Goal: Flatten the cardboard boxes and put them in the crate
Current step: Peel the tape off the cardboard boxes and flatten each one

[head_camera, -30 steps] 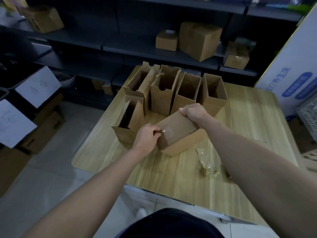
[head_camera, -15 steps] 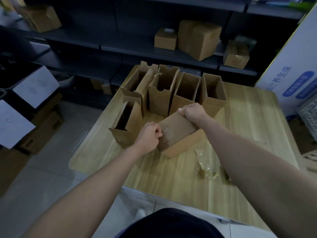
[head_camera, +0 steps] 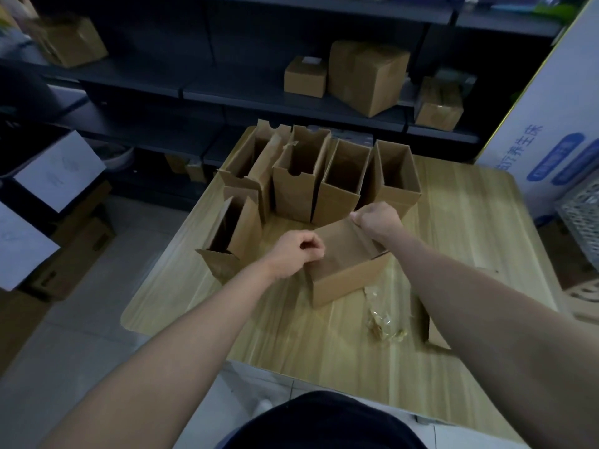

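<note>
Head view: a person works on a small cardboard box (head_camera: 348,267) lying near the middle of a wooden tabletop (head_camera: 470,228). The right grip (head_camera: 378,220) curls over the box's far top edge and holds it. The left grip (head_camera: 297,254) is fisted at the near left corner, touching the cardboard, though it cannot be told whether it pinches tape, a flap or nothing.

The box looks closed and at full shape, so the step in hand appears to be opening its seam ahead of flattening. The next move likely calls for freeing the top flaps, then pressing opposite corners together until the walls fold flat.

Behind it, opened boxes (head_camera: 298,196) stand upright in a close row toward the far edge, with one more open box (head_camera: 248,228) near the left edge. None is flattened, so the job seems at an early stage. A wad of clear tape (head_camera: 382,320) lies near the box on the person's side, and a flat-looking piece of cardboard (head_camera: 436,332) shows partly under the right forearm.

Open tabletop lies to the right and toward the person. A grey latticed crate (head_camera: 580,215), probably the destination, sits beyond the tabletop's right edge, with bare wood between it and the box.
</note>
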A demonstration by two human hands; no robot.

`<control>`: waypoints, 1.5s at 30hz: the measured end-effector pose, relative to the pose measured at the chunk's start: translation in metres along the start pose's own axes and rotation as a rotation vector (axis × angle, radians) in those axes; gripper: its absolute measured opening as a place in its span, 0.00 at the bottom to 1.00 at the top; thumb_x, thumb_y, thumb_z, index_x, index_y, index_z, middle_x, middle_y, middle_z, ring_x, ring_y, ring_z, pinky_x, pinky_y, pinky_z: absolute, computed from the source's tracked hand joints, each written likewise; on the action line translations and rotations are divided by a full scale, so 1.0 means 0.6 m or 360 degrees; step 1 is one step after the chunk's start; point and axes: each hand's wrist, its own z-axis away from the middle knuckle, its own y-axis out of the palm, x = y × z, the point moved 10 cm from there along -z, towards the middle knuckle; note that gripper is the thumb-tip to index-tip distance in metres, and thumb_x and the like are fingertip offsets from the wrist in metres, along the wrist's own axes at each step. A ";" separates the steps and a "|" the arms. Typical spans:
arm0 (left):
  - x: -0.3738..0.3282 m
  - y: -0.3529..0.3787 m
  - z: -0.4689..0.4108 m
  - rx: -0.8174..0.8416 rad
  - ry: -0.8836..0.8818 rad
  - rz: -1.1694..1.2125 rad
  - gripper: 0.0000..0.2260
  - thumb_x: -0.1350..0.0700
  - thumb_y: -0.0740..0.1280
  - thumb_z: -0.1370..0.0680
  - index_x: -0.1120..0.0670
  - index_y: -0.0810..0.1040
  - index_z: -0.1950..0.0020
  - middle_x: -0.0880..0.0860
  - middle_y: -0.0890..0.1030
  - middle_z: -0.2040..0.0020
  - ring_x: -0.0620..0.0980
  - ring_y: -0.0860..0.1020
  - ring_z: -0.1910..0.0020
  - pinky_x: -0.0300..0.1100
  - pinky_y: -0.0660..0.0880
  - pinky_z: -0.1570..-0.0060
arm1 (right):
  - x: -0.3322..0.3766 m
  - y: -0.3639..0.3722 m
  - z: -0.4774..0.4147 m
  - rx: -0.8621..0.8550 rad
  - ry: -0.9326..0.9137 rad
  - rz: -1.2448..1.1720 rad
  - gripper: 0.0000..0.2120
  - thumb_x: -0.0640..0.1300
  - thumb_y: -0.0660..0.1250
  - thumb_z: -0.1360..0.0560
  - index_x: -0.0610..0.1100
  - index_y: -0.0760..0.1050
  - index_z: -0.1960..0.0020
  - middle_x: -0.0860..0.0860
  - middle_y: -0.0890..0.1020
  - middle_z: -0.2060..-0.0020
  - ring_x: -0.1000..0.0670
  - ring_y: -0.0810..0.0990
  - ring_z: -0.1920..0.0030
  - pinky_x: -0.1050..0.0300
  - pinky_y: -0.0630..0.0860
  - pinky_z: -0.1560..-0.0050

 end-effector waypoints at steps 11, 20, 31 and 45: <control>0.032 -0.055 -0.014 -0.0438 -0.0157 0.2035 0.20 0.70 0.60 0.25 0.54 0.70 0.75 0.55 0.76 0.70 0.50 0.78 0.67 0.45 0.79 0.62 | -0.027 -0.020 -0.020 -0.0140 0.0064 0.0217 0.29 0.61 0.68 0.29 0.43 0.68 0.37 0.42 0.76 0.40 0.44 0.76 0.47 0.47 0.76 0.49; 0.029 -0.065 -0.018 -0.0643 -0.0336 0.1530 0.02 0.62 0.66 0.23 0.59 0.77 0.55 0.54 0.79 0.62 0.48 0.79 0.62 0.43 0.79 0.58 | 0.128 0.108 0.060 0.0839 -0.0837 0.0750 0.62 0.68 0.75 0.47 0.65 0.35 0.28 0.55 0.46 0.23 0.45 0.43 0.24 0.33 0.51 0.29; 0.094 -0.101 -0.006 -0.1115 -0.0687 0.1513 0.03 0.59 0.66 0.22 0.57 0.77 0.51 0.55 0.79 0.53 0.49 0.79 0.56 0.43 0.79 0.52 | 0.124 0.056 0.050 0.0716 -0.0805 0.0392 0.53 0.50 0.79 0.42 0.54 0.51 0.27 0.49 0.63 0.34 0.45 0.65 0.35 0.42 0.66 0.32; -0.017 -0.050 -0.061 -0.0601 -0.0133 -0.0534 0.10 0.47 0.71 0.27 0.50 0.74 0.60 0.49 0.74 0.53 0.47 0.74 0.55 0.40 0.72 0.56 | 0.051 0.051 0.040 0.0641 -0.0609 0.0217 0.51 0.45 0.80 0.41 0.52 0.51 0.29 0.50 0.62 0.37 0.46 0.66 0.38 0.47 0.69 0.35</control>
